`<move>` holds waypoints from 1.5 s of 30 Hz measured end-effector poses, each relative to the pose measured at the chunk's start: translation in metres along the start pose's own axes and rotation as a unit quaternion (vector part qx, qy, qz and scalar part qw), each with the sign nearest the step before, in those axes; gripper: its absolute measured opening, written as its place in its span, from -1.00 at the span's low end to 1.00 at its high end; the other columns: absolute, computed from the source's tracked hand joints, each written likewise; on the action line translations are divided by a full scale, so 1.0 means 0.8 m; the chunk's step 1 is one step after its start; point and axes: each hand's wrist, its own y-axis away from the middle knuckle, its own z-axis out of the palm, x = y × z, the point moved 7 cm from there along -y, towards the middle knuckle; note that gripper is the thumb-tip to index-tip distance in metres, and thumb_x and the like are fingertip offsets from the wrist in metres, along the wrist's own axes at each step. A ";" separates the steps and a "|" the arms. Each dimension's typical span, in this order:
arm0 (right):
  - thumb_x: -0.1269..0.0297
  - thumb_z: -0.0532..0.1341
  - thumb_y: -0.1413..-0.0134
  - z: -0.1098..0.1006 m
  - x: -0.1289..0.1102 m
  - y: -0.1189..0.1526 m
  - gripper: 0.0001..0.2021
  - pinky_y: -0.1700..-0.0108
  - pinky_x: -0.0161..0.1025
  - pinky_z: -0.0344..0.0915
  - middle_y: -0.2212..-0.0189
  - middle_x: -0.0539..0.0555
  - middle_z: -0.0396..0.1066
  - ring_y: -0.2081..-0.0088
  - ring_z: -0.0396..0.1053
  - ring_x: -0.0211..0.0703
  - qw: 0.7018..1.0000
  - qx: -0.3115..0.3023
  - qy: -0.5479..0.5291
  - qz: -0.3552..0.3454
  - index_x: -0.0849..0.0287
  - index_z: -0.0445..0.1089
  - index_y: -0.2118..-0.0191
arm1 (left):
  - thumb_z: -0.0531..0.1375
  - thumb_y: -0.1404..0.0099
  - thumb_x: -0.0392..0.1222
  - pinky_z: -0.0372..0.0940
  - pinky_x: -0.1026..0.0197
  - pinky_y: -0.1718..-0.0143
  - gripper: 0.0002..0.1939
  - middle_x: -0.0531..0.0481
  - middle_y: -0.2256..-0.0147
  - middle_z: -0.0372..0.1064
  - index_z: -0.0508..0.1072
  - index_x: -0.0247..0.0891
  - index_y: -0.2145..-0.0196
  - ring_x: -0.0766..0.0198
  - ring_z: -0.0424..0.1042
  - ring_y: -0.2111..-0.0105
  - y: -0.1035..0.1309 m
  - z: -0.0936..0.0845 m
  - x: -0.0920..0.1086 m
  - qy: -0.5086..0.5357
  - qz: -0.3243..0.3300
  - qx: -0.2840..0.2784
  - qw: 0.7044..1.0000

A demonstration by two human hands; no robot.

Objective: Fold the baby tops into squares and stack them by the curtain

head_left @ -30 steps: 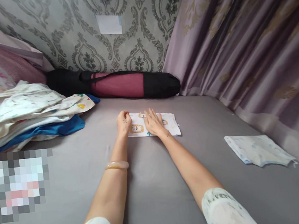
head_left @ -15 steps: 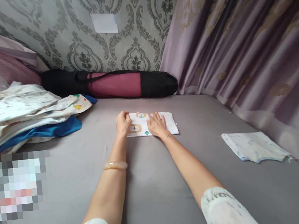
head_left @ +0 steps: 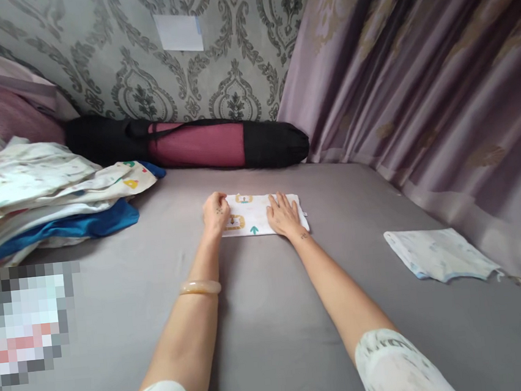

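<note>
A folded white cloth [head_left: 256, 213] printed with tan lion faces and a green arrow-like mark lies flat on the grey sheet. My left hand [head_left: 217, 213] is closed at the cloth's left edge, gripping it there; the fingertips are partly hidden. My right hand [head_left: 284, 214] rests palm down with fingers spread on the right part of the cloth. A small tag shows at the cloth's right edge.
At the left lies a heap of clothes [head_left: 43, 186]. A black and maroon long bag [head_left: 198, 145] runs along the wallpapered wall. On the right, a folded pale garment [head_left: 439, 254] lies near the purple curtain [head_left: 397, 84]. A blurred patch covers the lower left.
My right hand has slid to the right across the cloth, toward its right end. My left hand stays at the left edge. The view has shifted slightly.
</note>
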 end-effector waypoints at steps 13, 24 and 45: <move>0.15 -0.25 -0.39 -0.019 0.049 -0.004 -0.41 -0.38 0.02 -0.30 -0.43 0.20 -0.25 -0.42 -0.30 -0.02 0.997 -0.032 -0.042 0.049 0.31 -0.11 -0.41 | 0.00 -0.26 -0.33 0.27 0.13 0.02 -0.74 -0.12 0.17 0.50 0.48 -0.22 0.23 0.11 0.44 0.10 0.001 0.007 0.006 -0.057 0.033 -0.020 0.998; 0.14 -0.19 -0.39 -0.009 0.051 -0.001 -0.43 -0.35 0.01 -0.19 -0.41 0.23 -0.17 -0.40 -0.22 0.05 0.998 -0.033 -0.030 0.050 0.32 -0.03 -0.39 | -0.02 -0.32 -0.30 0.21 0.01 -0.12 -0.67 -0.21 0.02 0.43 0.43 -0.27 0.05 0.05 0.35 -0.03 0.014 0.047 0.011 -0.187 0.217 -0.093 0.954; 0.40 -0.08 -0.30 0.001 0.072 -0.030 -0.50 -0.31 0.24 -0.22 -0.32 0.16 0.10 -0.38 -0.15 0.04 0.993 -0.014 -0.114 0.002 0.10 0.09 -0.32 | 0.19 -0.15 -0.15 0.23 -0.05 -0.06 -0.58 -0.12 0.00 0.48 0.52 -0.07 0.01 -0.12 0.32 -0.09 -0.075 0.054 0.007 -0.406 0.046 -0.289 0.865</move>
